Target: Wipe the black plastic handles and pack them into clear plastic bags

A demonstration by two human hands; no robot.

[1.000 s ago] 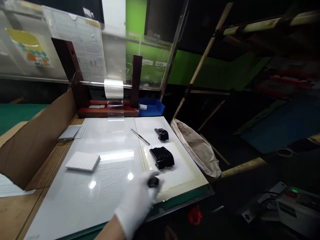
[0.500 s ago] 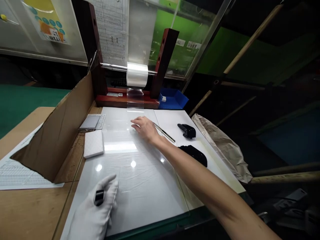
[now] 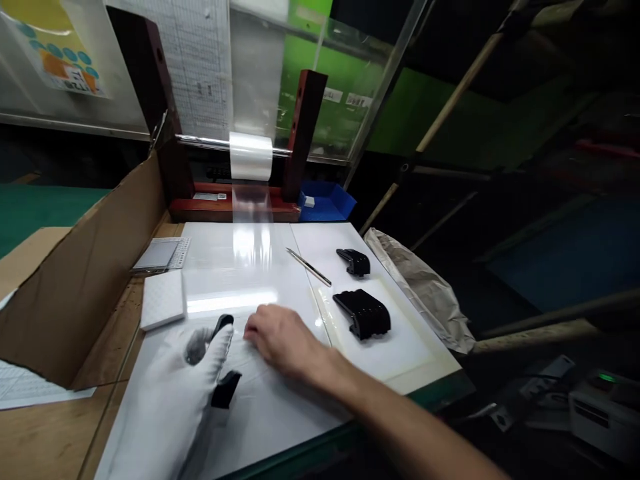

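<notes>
My left hand [image 3: 173, 387], in a white glove, is closed around a glossy black plastic part [image 3: 227, 390]. Parts of it stick out on both sides of the fingers; the middle is hidden by the glove. My bare right hand [image 3: 283, 337] is just to its right, low over the white work surface, fingers bent and pressed together. A strip of clear film [image 3: 251, 220] runs from the film roll [image 3: 251, 157] towards these fingertips; its near edge is hard to see against the glare. Two more black plastic parts, a small one [image 3: 355, 261] and a larger one [image 3: 364, 313], lie at right.
A pen-like tool [image 3: 309, 267] lies right of the film. At left are a white pad [image 3: 163, 299], a clear flat case [image 3: 157, 255] and an upright cardboard sheet [image 3: 95, 267]. The red-brown roll stand [image 3: 305, 127] and a blue bin [image 3: 327, 200] are at the back.
My right hand has come back towards me, and the film now reaches further out from the roll. My left hand has risen and turned, showing more of the black part. The view has shifted right.
</notes>
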